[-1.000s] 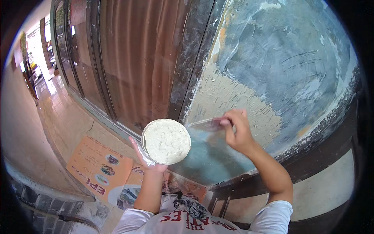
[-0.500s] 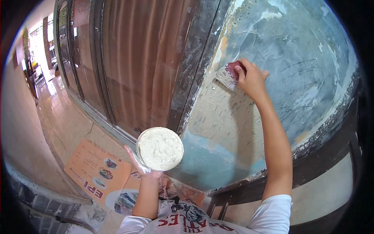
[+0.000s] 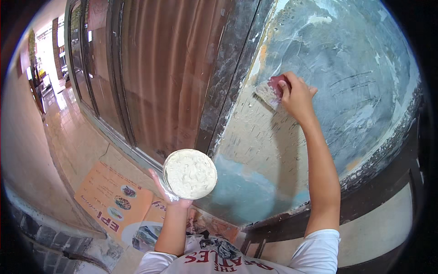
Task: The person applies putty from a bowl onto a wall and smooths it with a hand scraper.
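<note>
My left hand supports a round tub from below, its fingers curled along the side. Off-white putty with a lumpy surface fills the tub nearly to the rim. In my right hand is a putty knife with a dark red grip, held between thumb and fingers. Putty is smeared on its wide blade, which lies at or very near the wall. Below the blade runs a fresh beige putty layer with small dark streaks. Bare blue-grey wall shows to the right.
A dark wooden frame borders the wall on the left, beside a glass panel with a brown curtain. Orange printed sheets cover part of the tiled floor. Dark trim curves along the wall's foot.
My right hand and the putty knife have shifted slightly right and down along the wall. The tub in my left hand has moved a little to the right.
</note>
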The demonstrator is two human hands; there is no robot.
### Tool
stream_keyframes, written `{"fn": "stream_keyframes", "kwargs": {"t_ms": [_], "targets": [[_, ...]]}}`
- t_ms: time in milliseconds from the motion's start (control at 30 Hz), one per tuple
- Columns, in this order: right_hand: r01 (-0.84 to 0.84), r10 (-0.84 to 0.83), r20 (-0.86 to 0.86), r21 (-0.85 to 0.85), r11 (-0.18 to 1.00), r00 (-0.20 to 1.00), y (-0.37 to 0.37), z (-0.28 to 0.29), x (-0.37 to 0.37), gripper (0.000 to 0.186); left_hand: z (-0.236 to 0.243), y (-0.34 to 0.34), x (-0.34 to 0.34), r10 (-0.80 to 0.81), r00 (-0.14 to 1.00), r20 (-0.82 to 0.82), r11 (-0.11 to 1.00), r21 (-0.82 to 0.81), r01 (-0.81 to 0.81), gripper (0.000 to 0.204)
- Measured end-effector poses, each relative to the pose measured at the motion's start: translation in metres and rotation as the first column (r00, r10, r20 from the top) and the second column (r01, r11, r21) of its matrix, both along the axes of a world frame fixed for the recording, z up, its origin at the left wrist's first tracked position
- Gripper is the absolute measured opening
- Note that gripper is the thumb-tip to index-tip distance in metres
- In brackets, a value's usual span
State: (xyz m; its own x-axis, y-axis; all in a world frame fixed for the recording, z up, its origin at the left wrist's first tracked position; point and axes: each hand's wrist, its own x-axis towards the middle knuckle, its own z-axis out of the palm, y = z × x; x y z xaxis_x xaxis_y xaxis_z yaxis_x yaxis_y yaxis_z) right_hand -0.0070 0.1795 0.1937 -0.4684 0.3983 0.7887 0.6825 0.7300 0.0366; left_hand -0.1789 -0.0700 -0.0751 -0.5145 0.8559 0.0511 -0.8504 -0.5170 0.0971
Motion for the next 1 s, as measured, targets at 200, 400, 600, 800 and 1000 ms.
{"fn": "stream_keyframes", "kwargs": {"t_ms": [200, 400, 600, 800, 1000], "targets": [[0.065, -0.076, 0.131, 0.085, 0.994, 0.989, 0.001, -0.011, -0.005, 0.013, 0.010, 0.005, 0.004, -0.005, 1.000, 0.013, 1.000, 0.009, 0.005, 0.095], [-0.008, 0.010, -0.057, 0.025, 1.000, 0.998, 0.002, -0.006, -0.001, 0.011, 0.013, 0.002, 0.006, -0.030, 0.999, -0.029, 0.999, 0.043, 0.031, 0.097], [0.065, -0.070, 0.082, 0.058, 0.996, 0.994, -0.006, -0.011, -0.009, 0.012, 0.013, -0.002, 0.006, -0.022, 1.000, -0.001, 1.000, 0.004, 0.022, 0.098], [0.058, -0.055, -0.057, 0.052, 0.997, 0.997, -0.003, -0.002, -0.003, 0.012, 0.002, -0.003, 0.004, -0.018, 1.000, -0.004, 0.999, 0.036, 0.018, 0.097], [0.128, -0.138, 0.065, 0.140, 0.982, 0.988, -0.004, 0.000, -0.010, 0.009, 0.002, -0.002, 0.008, -0.029, 1.000, 0.008, 0.999, 0.014, 0.029, 0.097]]}}
